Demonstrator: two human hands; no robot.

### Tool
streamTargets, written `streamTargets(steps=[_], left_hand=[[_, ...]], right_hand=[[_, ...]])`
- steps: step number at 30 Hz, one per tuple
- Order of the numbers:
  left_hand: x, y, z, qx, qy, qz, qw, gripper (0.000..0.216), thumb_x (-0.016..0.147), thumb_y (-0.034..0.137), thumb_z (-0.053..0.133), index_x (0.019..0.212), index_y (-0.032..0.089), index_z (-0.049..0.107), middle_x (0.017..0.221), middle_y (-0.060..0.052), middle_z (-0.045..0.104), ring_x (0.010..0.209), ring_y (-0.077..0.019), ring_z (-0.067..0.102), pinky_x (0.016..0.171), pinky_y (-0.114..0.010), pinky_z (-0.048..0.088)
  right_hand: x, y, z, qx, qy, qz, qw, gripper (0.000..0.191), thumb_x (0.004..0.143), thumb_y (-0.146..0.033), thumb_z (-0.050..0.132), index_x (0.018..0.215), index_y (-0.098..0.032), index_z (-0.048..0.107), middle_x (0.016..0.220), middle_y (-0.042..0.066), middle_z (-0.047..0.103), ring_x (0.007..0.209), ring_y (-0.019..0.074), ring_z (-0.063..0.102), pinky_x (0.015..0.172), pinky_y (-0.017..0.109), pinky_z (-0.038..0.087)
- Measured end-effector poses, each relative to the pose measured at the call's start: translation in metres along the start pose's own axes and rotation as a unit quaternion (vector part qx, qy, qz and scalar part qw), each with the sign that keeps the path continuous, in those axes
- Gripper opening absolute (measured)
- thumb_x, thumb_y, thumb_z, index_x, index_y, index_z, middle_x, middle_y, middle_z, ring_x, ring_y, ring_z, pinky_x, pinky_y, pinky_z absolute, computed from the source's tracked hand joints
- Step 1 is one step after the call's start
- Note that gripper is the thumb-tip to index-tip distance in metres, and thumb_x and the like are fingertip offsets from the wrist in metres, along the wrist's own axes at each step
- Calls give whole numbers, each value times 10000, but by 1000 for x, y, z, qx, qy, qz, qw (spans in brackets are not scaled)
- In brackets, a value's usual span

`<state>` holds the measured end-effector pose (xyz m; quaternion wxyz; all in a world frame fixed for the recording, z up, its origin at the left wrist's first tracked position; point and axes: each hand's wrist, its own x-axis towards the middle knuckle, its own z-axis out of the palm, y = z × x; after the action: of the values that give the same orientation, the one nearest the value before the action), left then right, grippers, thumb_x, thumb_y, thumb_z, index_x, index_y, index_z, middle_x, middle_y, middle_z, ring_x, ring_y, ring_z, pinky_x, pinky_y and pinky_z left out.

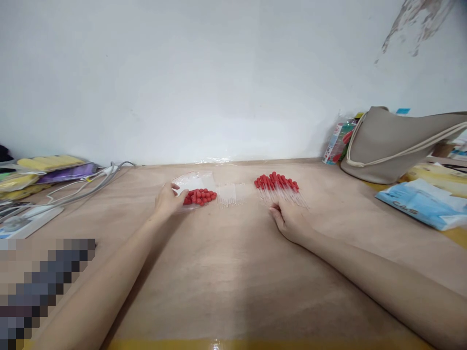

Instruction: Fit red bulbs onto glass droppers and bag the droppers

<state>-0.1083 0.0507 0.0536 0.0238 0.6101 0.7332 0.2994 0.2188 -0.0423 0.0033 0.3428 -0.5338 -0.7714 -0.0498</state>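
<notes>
My left hand rests on the wooden table, fingers touching a clear plastic bag and a pile of small red rubber bulbs. Right of the bulbs lies a row of clear glass tubes. Farther right is a heap of assembled droppers with red bulbs. My right hand lies just in front of that heap, fingers loosely curled near the tube tips; whether it pinches anything is hidden.
A beige bag with cord handles stands at the back right, a bottle beside it. A blue tissue pack lies at the right. Grey cables, yellow and purple packets sit at the left.
</notes>
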Motion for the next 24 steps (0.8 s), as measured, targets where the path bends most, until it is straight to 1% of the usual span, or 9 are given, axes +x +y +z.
streamTargets(steps=[3, 7, 10, 14, 17, 19, 21, 22, 24], left_hand=[[2, -5, -1, 11, -60, -36, 997, 433, 663, 496, 563, 949, 183, 476, 769, -48, 606, 743, -225, 584, 614, -301, 407], [2, -4, 2, -3, -86, -36, 996, 396, 659, 448, 573, 938, 183, 481, 759, -45, 628, 741, -218, 599, 609, -290, 408], [4, -4, 0, -10, -65, -43, 997, 364, 655, 392, 578, 940, 182, 490, 761, -41, 632, 732, -214, 600, 599, -286, 411], [5, 3, -14, -11, -26, -23, 999, 389, 673, 349, 557, 1012, 171, 488, 751, -36, 638, 754, -219, 597, 603, -293, 415], [-5, 21, -23, -51, 1, 49, 997, 364, 716, 347, 525, 1030, 166, 505, 735, -27, 642, 782, -207, 593, 650, -294, 423], [-22, 35, -20, -103, -19, 112, 988, 301, 755, 364, 494, 978, 168, 541, 745, -22, 638, 728, -176, 591, 660, -280, 433], [-44, 48, -10, -155, -76, 188, 967, 283, 794, 367, 461, 984, 175, 545, 730, -15, 626, 667, -151, 580, 642, -266, 443], [-56, 54, -3, -156, -91, 237, 955, 252, 801, 348, 462, 964, 181, 557, 744, -18, 620, 677, -149, 574, 650, -267, 442], [-78, 61, 12, -144, -87, 333, 928, 184, 802, 296, 477, 902, 178, 576, 815, -44, 596, 754, -160, 558, 695, -283, 440]], right_hand=[[1, -5, -3, -11, 2, 2, 1000, 155, 843, -245, 370, 777, -182, 496, 725, 63, 592, 661, 184, 526, 597, 283, 342], [4, -9, -3, -8, -2, -15, 1000, 169, 843, -246, 375, 769, -184, 514, 715, 58, 598, 657, 183, 532, 621, 292, 364], [3, -4, 1, 17, 5, -33, 999, 170, 848, -233, 379, 828, -169, 535, 755, 65, 614, 705, 184, 552, 665, 298, 393], [2, 2, 8, 46, 38, -63, 996, 246, 856, -213, 383, 1043, -147, 528, 918, 95, 623, 858, 197, 559, 759, 321, 410], [2, 2, 8, 64, 31, -69, 995, 279, 868, -195, 363, 1096, -174, 524, 952, 86, 614, 869, 186, 555, 759, 312, 411], [3, 0, 5, 71, 18, -68, 995, 255, 868, -190, 368, 1048, -184, 549, 923, 76, 613, 835, 175, 556, 738, 301, 402], [3, -2, 2, 71, 10, -64, 995, 217, 862, -199, 390, 986, -183, 568, 875, 65, 613, 782, 165, 555, 719, 297, 384], [3, -3, 1, 70, 9, -63, 996, 199, 858, -208, 402, 959, -181, 572, 842, 57, 613, 744, 157, 552, 713, 298, 371], [3, -5, 0, 70, 7, -62, 996, 173, 854, -228, 419, 912, -179, 574, 771, 34, 610, 656, 135, 534, 702, 297, 345]])
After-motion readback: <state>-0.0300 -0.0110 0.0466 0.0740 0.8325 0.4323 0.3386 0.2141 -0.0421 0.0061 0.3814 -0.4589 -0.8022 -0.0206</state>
